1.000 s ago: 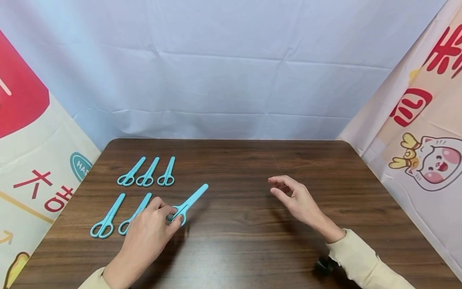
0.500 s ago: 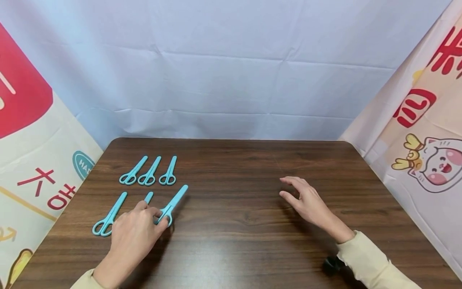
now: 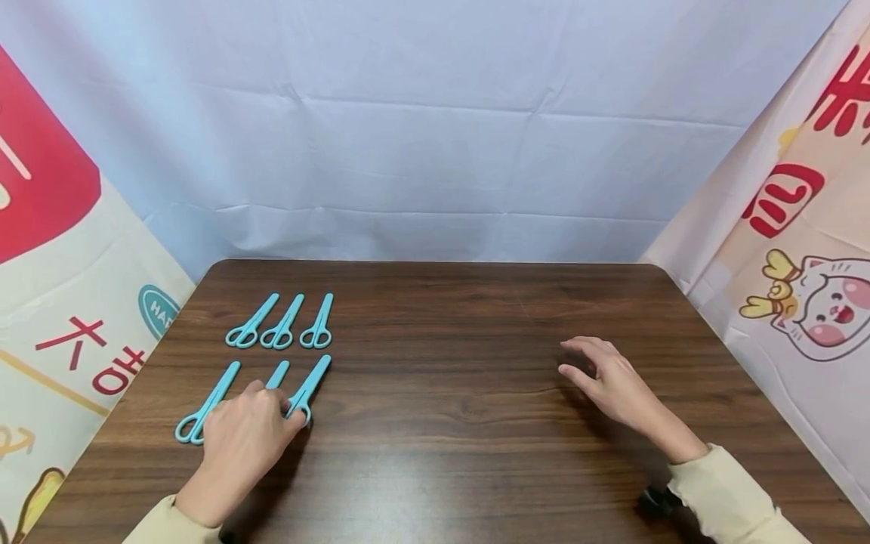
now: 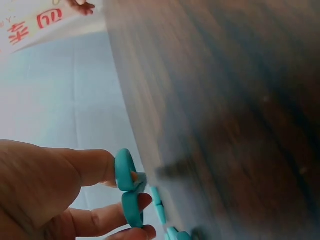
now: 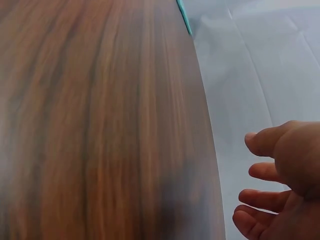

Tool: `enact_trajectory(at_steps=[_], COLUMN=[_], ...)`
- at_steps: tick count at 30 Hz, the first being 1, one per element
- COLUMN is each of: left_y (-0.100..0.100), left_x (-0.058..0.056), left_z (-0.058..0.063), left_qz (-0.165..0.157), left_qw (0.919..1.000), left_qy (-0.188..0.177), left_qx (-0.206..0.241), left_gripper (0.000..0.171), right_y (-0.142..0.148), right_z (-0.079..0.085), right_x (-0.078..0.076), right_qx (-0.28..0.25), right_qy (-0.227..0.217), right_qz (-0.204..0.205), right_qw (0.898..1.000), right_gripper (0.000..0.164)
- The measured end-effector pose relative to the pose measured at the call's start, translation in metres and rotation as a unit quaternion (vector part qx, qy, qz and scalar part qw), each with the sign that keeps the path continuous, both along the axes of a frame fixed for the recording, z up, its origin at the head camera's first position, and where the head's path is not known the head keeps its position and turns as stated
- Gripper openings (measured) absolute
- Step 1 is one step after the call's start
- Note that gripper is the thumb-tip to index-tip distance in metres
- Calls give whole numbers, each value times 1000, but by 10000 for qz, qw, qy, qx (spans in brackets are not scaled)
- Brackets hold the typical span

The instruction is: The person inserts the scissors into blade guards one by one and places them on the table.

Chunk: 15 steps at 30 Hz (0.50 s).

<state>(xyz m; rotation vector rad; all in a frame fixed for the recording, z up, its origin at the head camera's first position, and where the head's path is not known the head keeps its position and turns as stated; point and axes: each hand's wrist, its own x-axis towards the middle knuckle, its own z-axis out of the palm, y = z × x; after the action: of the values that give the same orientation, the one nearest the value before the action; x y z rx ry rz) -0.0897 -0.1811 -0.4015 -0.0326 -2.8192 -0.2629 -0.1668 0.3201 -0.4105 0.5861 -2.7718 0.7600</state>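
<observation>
My left hand (image 3: pixel 245 434) pinches a pair of light blue scissors (image 3: pixel 311 385) by the finger loops. Thumb and fingers grip the scissors' handles (image 4: pixel 127 172) in the left wrist view, and the blades point away to the upper right in the head view. Partly hidden behind this hand lies a second pair (image 3: pixel 278 374). A third pair (image 3: pixel 216 397) is just left of it, its loops partly covered. Over the right half of the table my right hand (image 3: pixel 612 381) hovers with loosely bent fingers and holds nothing; the right wrist view shows its fingers (image 5: pixel 262 200) apart.
Behind these, a row of blue scissors lies on the dark wooden table (image 3: pixel 442 453): a left pair (image 3: pixel 252 321), a middle pair (image 3: pixel 282 323) and a right pair (image 3: pixel 317 321). A white cloth (image 3: pixel 421 151) hangs at the table's back edge. Printed cloths flank both sides.
My left hand has carried the gripped scissors leftward, beside the front row, and their blades now point more steeply away. My right hand has drifted to the right.
</observation>
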Motion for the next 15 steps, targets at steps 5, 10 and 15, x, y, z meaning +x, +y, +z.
enact_trajectory(at_steps=[5, 10, 15], left_y=[0, -1, 1], left_x=[-4, -5, -6], left_z=[0, 0, 0], left_qz=[155, 244, 190], left_qw=[9986, 9937, 9910], left_qy=[-494, -1089, -1319], left_qx=[66, 71, -99], left_gripper=[46, 45, 47], right_y=[17, 35, 48], right_z=[1, 0, 0], right_x=[2, 2, 4], right_qx=[140, 229, 292], right_qy=[-90, 80, 89], right_qz=[-135, -269, -368], right_qw=[9998, 9993, 9989], right_gripper=[41, 39, 36])
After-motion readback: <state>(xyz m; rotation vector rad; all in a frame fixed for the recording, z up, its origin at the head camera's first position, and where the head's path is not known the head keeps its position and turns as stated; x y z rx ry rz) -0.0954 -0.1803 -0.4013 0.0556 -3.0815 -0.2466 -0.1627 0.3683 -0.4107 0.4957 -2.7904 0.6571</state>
